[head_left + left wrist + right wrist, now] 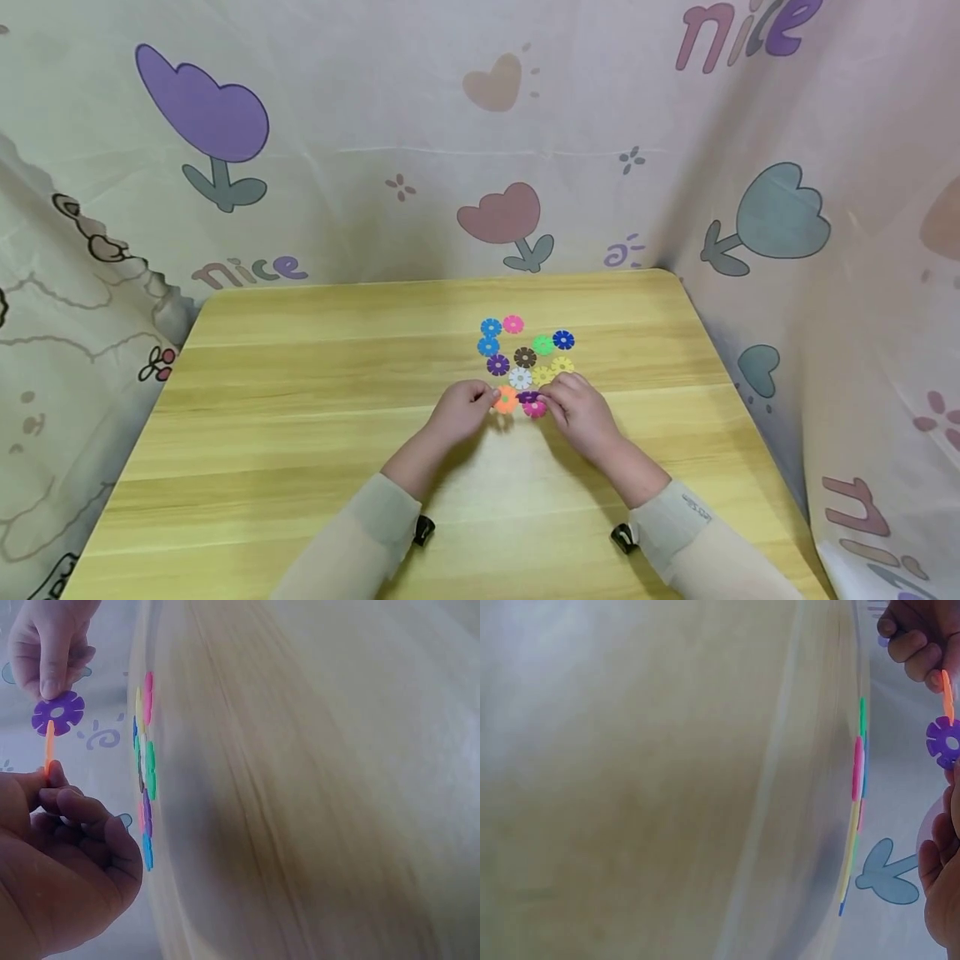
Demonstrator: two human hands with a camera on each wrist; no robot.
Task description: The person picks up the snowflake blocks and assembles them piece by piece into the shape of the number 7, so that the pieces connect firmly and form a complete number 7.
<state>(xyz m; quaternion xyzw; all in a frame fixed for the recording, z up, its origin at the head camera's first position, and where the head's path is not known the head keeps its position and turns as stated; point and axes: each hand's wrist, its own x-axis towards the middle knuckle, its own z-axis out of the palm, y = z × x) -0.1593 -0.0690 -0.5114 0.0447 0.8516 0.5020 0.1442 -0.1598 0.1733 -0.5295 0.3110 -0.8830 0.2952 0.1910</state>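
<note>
My left hand (456,413) pinches an orange notched plastic disc (513,406) between thumb and fingers. Opposite it, my right hand (583,417) pinches a purple notched disc (528,397). The two discs meet at their edges, set crosswise to each other. In the left wrist view the purple snowflake-like disc (71,718) faces the camera, while the orange one (49,746) shows edge-on below it. Both are held above the tabletop. Beneath the right-hand disc lies a pink disc (535,410), partly covered.
Several more notched discs lie flat just beyond my hands, among them a white disc (513,379), a brown disc (525,350), a purple disc (491,367) and a dark blue disc (557,340). The wooden table (315,375) ends at a printed curtain (360,225) behind and at both sides.
</note>
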